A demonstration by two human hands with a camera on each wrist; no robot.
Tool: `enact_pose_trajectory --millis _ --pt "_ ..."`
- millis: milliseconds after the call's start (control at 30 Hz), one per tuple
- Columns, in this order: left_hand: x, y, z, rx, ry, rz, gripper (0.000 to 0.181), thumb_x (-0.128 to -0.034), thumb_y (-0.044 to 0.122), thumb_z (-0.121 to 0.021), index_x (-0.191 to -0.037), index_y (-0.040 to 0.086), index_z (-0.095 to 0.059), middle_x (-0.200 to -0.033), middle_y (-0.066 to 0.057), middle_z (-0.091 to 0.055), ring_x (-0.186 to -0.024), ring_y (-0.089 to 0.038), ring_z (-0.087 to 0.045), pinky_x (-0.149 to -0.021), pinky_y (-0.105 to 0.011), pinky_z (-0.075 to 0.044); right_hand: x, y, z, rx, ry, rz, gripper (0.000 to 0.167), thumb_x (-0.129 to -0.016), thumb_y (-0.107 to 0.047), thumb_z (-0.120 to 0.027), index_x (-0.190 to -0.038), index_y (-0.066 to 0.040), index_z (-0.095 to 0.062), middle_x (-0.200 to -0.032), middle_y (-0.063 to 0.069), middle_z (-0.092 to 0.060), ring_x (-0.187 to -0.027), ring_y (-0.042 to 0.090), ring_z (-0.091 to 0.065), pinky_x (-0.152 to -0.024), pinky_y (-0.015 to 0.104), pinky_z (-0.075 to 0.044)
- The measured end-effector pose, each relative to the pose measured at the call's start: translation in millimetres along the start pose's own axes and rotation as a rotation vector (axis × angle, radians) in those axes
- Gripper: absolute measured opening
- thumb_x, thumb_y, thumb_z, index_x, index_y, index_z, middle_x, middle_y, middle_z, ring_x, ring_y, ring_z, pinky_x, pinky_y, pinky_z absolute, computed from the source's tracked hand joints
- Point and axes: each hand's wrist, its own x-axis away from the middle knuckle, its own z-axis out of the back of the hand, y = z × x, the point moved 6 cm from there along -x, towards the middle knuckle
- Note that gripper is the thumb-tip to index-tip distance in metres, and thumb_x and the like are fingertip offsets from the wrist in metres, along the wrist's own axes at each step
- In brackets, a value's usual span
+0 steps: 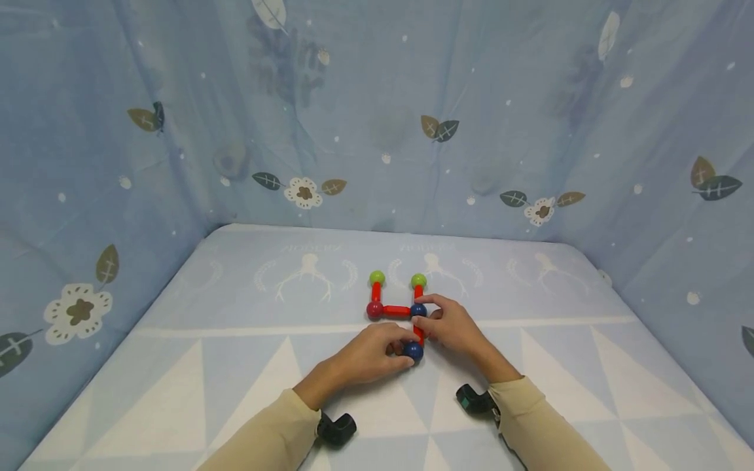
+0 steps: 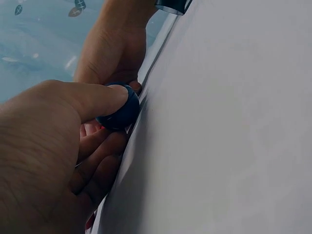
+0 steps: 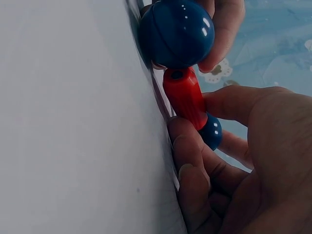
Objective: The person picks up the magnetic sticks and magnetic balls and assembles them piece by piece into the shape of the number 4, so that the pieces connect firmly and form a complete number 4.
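Note:
My left hand (image 1: 371,353) pinches a glossy blue ball (image 1: 413,352) between thumb and fingers, low on the table. This ball (image 3: 175,34) sits at the near end of a red rod (image 3: 185,97); whether they touch I cannot tell. Thumb and fingers of my right hand (image 1: 453,327) pinch that rod, its index finger reaching along a second blue ball (image 1: 418,310) at the far end. From there a red rod (image 1: 396,311) runs left to a red ball (image 1: 374,309). Two more red rods lead away to green balls, a left one (image 1: 377,277) and a right one (image 1: 419,280).
The pieces lie on a table with a pale blue and white patterned cloth (image 1: 247,379). A blue curtain (image 1: 377,131) with leaves and flowers hangs behind and at both sides. Black wrist devices, left (image 1: 337,430) and right (image 1: 473,400), stick out below the sleeves.

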Motion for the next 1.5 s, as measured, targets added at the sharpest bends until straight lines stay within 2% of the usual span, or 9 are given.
enact_pose_trajectory --millis 333,667,900,1167,1500 --pt "-1.9 -0.6 -1.2 0.003 0.002 0.014 0.036 -0.0895 0.024 -0.078 -0.124 0.019 -0.070 -0.100 0.014 -0.063 -0.084 -0.004 -0.058 -0.076 -0.020 -0.049 -1.3 0.7 0.5 -0.008 0.002 -0.016 0.044 -0.091 -0.026 -0.074 -0.132 -0.015 -0.062 -0.069 0.003 -0.061 -0.059 0.018 -0.054 -0.054 0.031 -0.044" --pt "-3.6 2.3 0.4 -0.030 0.045 0.023 0.035 -0.0883 0.026 -0.079 -0.122 0.018 -0.071 -0.095 0.012 -0.062 -0.080 -0.003 -0.057 -0.073 -0.020 -0.048 -6.9 -1.6 1.7 0.020 0.014 0.021 0.039 -0.094 -0.027 -0.072 -0.131 -0.016 -0.064 -0.068 0.002 -0.062 -0.059 0.019 -0.058 -0.059 0.032 -0.045" --pt "-4.5 4.1 -0.9 -0.052 0.056 0.007 0.035 -0.0888 0.026 -0.078 -0.122 0.016 -0.071 -0.092 0.011 -0.063 -0.077 -0.004 -0.056 -0.071 -0.020 -0.047 -5.4 -2.0 -1.9 0.036 -0.040 0.015 0.054 -0.090 -0.037 -0.075 -0.136 -0.015 -0.057 -0.069 0.001 -0.064 -0.059 0.016 -0.057 -0.058 0.031 -0.045" --pt "-4.7 6.0 -1.9 -0.066 0.075 -0.011 0.035 -0.0879 0.023 -0.079 -0.121 0.015 -0.072 -0.090 0.011 -0.064 -0.075 -0.004 -0.056 -0.068 -0.020 -0.045 -2.2 -5.3 -2.7 -0.024 -0.068 0.044 0.054 -0.090 -0.026 -0.075 -0.137 -0.008 -0.054 -0.066 0.001 -0.064 -0.058 0.015 -0.057 -0.061 0.032 -0.048" --pt "-3.6 3.7 -5.1 -0.079 0.079 -0.005 0.037 -0.0889 0.024 -0.078 -0.125 0.018 -0.071 -0.091 0.011 -0.064 -0.076 -0.004 -0.056 -0.068 -0.021 -0.045 -1.3 -2.6 -3.7 -0.054 -0.069 0.030 0.055 -0.091 -0.026 -0.074 -0.138 -0.006 -0.053 -0.069 0.002 -0.065 -0.058 0.016 -0.056 -0.057 0.030 -0.046"
